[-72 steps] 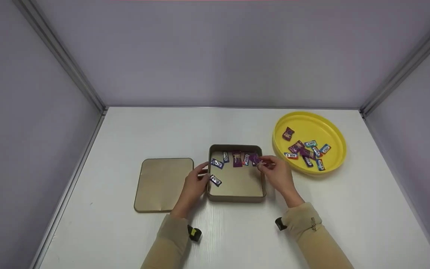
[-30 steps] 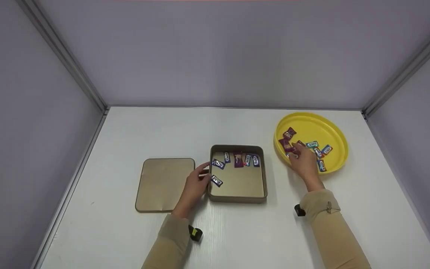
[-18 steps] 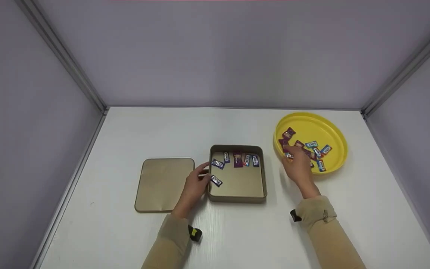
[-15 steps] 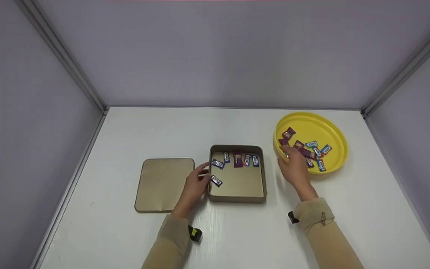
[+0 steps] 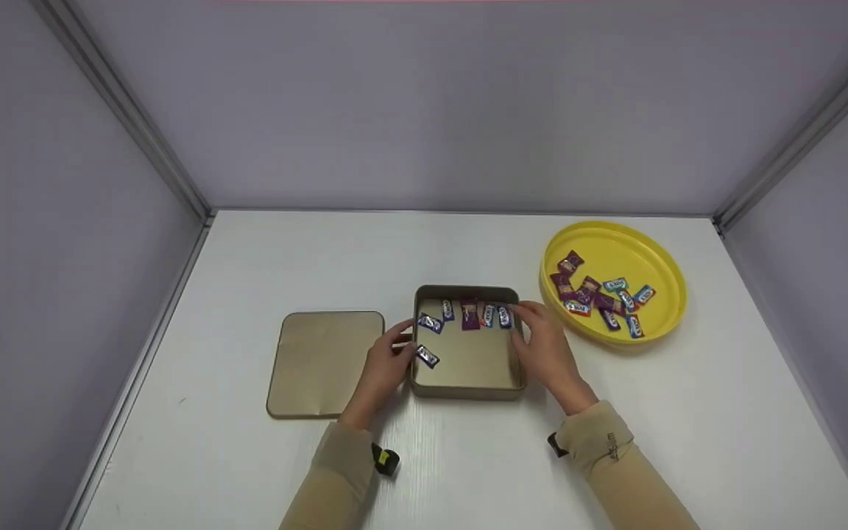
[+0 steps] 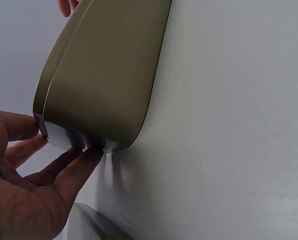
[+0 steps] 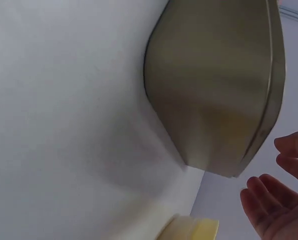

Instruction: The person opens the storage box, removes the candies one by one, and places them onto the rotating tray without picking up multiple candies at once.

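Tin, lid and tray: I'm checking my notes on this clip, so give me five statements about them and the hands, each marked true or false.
1. The tin stands open. True.
2. The lid lies between the tin and the tray. False: it lies to the left of the tin, and the tray is on the other side.
3. The left hand touches the tin. True.
4. The candies are all in the tin. False: some are in it, but others lie in the tray.
5. The right hand is at the right side of the tin. True.
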Demonstrator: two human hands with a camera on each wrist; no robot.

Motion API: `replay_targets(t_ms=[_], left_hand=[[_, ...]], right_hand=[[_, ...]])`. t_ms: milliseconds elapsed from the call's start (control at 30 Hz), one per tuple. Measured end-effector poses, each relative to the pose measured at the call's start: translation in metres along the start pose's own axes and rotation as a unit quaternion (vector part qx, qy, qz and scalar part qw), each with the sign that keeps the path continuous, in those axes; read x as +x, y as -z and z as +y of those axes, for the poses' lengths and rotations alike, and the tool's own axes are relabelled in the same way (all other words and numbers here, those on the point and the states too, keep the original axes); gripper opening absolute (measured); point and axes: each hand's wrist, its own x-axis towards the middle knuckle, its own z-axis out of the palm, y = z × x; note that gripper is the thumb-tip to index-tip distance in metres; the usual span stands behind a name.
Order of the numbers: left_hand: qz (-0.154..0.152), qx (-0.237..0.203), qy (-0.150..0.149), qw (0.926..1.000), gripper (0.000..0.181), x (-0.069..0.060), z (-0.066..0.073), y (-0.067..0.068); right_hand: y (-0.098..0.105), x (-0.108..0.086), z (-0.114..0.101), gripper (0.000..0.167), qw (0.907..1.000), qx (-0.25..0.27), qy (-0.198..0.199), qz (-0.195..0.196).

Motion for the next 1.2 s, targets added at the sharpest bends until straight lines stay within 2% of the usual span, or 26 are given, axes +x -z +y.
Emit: replay_targets(t_ms=[167,367,567,700,900,1000,1200], left_hand=[[0.001,0.0,-0.006,1.0,0.044,0.001,-0.001,0.0],[-0.015,-0.031,0.001,0.9994,0.045,0.001,-0.001,0.001],[-0.015,-0.031,0.001,0.9994,0.045,0.002,-0.002,0.001],[-0.012,-0.026,0.005,0.9996,0.045,0.002,-0.003,0.0],[-0.006,-0.008,0.005,0.9999,0.046,0.001,-0.002,-0.001],[-0.006,-0.007,0.003,1.0,0.046,0.001,-0.002,-0.001],[-0.005,-0.008,0.004,1.0,0.046,0.001,-0.002,-0.001]], right_hand=[[-0.011,-0.003,-0.007,0.038,0.9997,-0.009,0.015,-0.015],[-0.024,-0.007,-0.015,0.038,0.997,-0.035,0.066,-0.022],[-0.036,-0.008,-0.019,0.037,0.9925,-0.071,0.08,-0.06],[-0.041,-0.005,-0.017,0.033,0.9837,-0.106,0.115,-0.088],[-0.045,0.002,-0.011,0.035,0.9619,-0.182,0.169,-0.114],[-0.047,0.005,-0.008,0.038,0.9556,-0.206,0.173,-0.121],[-0.051,0.006,-0.006,0.044,0.9525,-0.222,0.158,-0.136]])
